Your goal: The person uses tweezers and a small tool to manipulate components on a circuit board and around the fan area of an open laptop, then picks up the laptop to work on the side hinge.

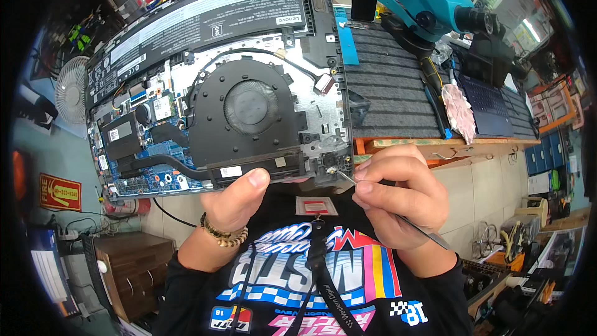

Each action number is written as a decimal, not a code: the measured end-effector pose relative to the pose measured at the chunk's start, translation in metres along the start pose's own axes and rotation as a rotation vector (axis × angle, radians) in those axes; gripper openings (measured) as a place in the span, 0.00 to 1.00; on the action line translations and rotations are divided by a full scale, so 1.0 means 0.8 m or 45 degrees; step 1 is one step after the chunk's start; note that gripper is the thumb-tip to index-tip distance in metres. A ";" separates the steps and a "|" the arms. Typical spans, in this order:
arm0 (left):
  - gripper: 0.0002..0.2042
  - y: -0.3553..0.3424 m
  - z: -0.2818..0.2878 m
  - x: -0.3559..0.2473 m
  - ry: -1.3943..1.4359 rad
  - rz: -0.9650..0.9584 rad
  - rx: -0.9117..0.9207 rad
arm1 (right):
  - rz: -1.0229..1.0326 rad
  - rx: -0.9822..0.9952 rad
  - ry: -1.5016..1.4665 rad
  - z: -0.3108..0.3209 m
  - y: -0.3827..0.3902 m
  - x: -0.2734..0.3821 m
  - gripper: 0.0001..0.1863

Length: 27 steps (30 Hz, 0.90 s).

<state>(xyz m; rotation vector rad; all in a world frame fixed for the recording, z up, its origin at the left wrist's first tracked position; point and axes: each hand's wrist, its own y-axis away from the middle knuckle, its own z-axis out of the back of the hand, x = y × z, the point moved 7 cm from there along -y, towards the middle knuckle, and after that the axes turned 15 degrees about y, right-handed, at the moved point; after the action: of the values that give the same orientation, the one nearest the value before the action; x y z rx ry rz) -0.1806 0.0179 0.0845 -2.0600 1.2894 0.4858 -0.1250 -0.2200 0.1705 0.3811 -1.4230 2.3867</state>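
Note:
An opened laptop base (320, 112) is held up in front of me, its inner side facing up. It carries a long black battery (205, 22), a round black cooling fan (252, 107) and a blue circuit board (158, 177). My left hand (233, 199) grips the near edge, thumb on top beside the heat sink and fingers hidden underneath. Between the fingertips of my right hand (404, 190) is a slim metal tool, apparently tweezers (423, 229). Its tip reaches the hinge corner at the near right, beside a piece of clear film (328, 146). A loose cable connector (324, 83) lies above that corner.
Right of the laptop base is a workbench with a grey striped mat (392, 87). On it are a teal microscope (429, 3), a blue-handled tool (440, 115), a crumpled pinkish cloth (457, 112) and a dark keyboard panel (488, 106). A white fan (71, 93) stands left.

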 end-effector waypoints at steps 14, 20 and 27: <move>0.30 -0.004 -0.029 0.001 0.118 0.217 0.143 | 0.127 0.018 0.158 -0.006 -0.005 0.009 0.19; 0.29 -0.002 -0.029 0.001 0.103 0.193 0.097 | 0.117 0.119 0.156 -0.005 -0.011 0.009 0.19; 0.26 0.005 -0.027 -0.004 -0.032 0.048 0.030 | 0.085 0.269 0.077 0.002 -0.027 0.006 0.17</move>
<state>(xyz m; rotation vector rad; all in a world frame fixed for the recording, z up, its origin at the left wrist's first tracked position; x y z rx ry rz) -0.1862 0.0040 0.1005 -2.0073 1.3149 0.5089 -0.1198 -0.2108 0.1903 0.3147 -1.1791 2.5883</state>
